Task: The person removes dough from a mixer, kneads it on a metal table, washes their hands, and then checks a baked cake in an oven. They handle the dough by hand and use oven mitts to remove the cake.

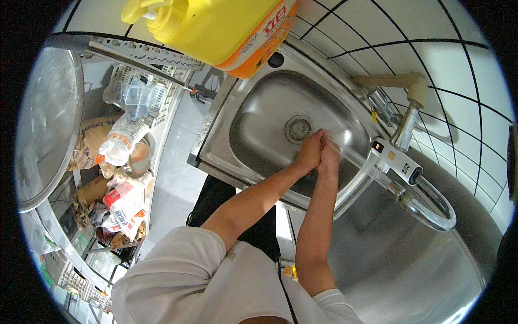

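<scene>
Over the basin of a stainless steel sink (263,101), my left hand (309,150) and my right hand (330,156) are pressed together near the drain strainer (298,128). Water runs in a stream from the spout of a chrome faucet (435,214) onto them. The faucet carries a white heater unit (398,162) with a small lit display. Both hands are bare, and no object shows between them. Their fingers are partly hidden by each other and by the water.
A large yellow pump bottle (214,28) stands at the sink's far left corner. A steel counter (388,259) adjoins the sink on the right. White tiled walls (437,65) rise behind. At left, shelves hold plastic containers (143,97), bags and a metal bowl (139,158).
</scene>
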Action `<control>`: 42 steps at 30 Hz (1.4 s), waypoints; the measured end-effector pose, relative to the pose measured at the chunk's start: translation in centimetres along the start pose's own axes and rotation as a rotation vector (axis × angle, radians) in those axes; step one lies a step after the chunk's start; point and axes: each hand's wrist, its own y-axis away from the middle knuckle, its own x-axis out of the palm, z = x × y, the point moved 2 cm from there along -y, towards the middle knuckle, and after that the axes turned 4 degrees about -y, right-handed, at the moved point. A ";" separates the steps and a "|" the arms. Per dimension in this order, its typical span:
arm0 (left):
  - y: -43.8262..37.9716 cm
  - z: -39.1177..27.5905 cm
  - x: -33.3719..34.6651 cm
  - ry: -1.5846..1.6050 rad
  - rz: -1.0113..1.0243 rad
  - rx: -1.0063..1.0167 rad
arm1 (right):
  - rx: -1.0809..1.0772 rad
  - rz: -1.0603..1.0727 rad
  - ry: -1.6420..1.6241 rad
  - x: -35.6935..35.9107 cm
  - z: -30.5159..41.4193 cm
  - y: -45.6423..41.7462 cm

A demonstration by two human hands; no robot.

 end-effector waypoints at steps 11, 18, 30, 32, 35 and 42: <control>-5.6 2.7 1.3 1.058 -0.299 -0.741 | 0.097 0.302 0.697 10.4 4.2 -6.0; -5.6 3.9 2.1 -0.050 -0.098 -0.232 | 0.038 0.614 0.431 5.9 5.8 -6.9; -9.7 3.3 5.8 -0.791 0.132 0.063 | 0.016 0.086 -0.473 4.1 3.5 2.9; -7.9 0.6 5.2 -0.834 0.261 0.165 | 0.113 0.100 -0.591 3.3 4.8 1.5; -4.0 5.8 5.3 -0.091 -0.046 0.043 | 0.178 0.300 -0.253 4.5 3.7 -2.8; 5.1 11.3 -2.9 0.959 -0.548 -0.809 | 0.760 0.374 -0.052 12.0 -2.1 -3.5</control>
